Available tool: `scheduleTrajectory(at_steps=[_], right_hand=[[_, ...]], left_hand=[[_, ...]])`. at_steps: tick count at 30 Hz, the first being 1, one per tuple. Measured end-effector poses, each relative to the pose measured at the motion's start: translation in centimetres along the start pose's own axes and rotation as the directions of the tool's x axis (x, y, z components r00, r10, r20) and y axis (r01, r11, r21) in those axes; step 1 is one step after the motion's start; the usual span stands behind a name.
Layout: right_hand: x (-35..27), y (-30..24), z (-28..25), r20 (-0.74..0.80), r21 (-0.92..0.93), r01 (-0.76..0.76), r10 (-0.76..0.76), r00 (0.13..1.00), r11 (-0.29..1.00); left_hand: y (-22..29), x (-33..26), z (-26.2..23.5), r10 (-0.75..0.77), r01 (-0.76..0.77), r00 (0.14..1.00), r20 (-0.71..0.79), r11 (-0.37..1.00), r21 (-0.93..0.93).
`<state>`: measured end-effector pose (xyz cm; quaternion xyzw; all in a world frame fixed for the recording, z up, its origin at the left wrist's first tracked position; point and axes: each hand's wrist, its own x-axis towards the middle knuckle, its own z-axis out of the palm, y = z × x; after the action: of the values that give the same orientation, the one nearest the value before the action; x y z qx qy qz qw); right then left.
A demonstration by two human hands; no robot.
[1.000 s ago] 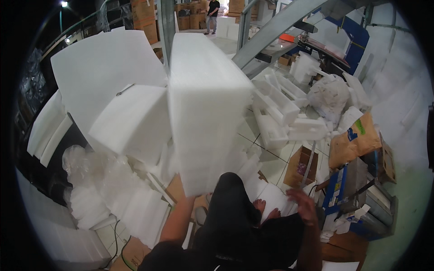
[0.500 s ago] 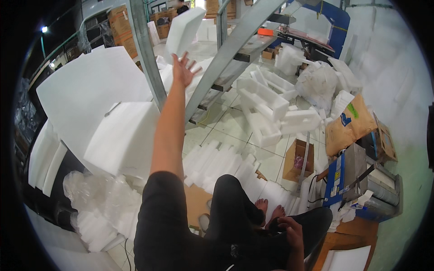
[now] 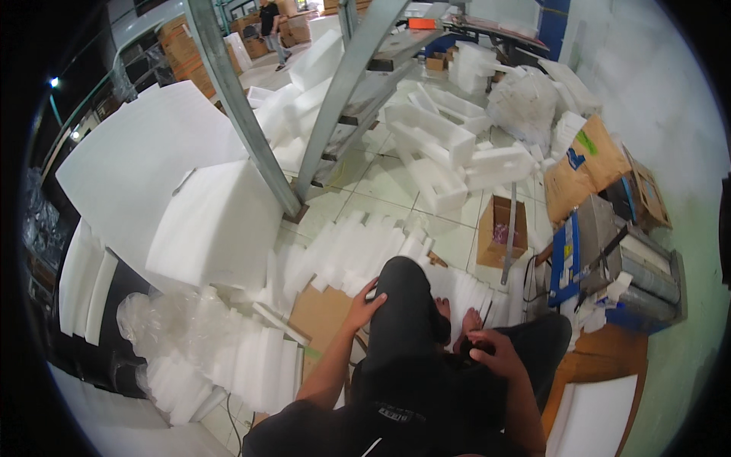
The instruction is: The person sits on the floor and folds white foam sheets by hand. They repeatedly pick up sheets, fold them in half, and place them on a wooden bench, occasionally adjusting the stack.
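Note:
My left hand lies against the side of my raised left knee, thumb and fingers apart, holding nothing. Over my right leg rests my right hand, its fingers loosely curled with a gap between thumb and forefinger; nothing shows in it. White foam strips lie in rows on the floor beyond my knees. A flat piece of brown cardboard is beside my left hand. Further off, a white foam block rests on a heap of foam pieces behind the metal stairs.
Metal stairs rise ahead. Large foam blocks and crumpled clear plastic are on the left. Hollow foam frames, an open carton and a blue-and-grey machine stand on the right. A person walks far back.
My left arm has come down from its forward reach to my knee. The foam block that was in the air beyond that hand is now on the heap behind the stairs.

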<state>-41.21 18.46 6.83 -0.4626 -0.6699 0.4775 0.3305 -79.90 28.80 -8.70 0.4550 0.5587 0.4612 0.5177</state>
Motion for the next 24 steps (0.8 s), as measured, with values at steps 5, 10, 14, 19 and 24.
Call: scheduleTrajectory(at_steps=[5,10,14,19,24], right_hand=[[-1.4,-3.1,1.5,-0.027,-0.183,0.043,-0.049,0.998,0.982],[-5.5,-3.1,2.9,0.056,-0.392,0.031,-0.010,0.998,0.919],[-7.8,-4.3,4.2,0.015,-0.480,0.025,-0.020,1.000,0.877],[-9.6,-5.0,5.1,-0.099,-0.454,0.006,-0.057,0.993,0.891],[-11.1,-4.3,6.3,-0.120,-0.454,-0.070,0.017,0.993,0.888]], left_hand=[[6.4,5.7,0.5,0.233,-0.252,0.964,0.132,0.954,0.162],[10.3,5.9,5.6,0.306,-0.321,0.919,0.248,0.947,0.023],[9.7,2.2,8.1,0.198,-0.225,0.904,0.380,0.974,0.027],[7.5,1.4,7.1,0.118,-0.181,0.881,0.459,0.979,0.097],[7.9,1.3,5.6,0.097,-0.178,0.884,0.457,0.974,0.138]])
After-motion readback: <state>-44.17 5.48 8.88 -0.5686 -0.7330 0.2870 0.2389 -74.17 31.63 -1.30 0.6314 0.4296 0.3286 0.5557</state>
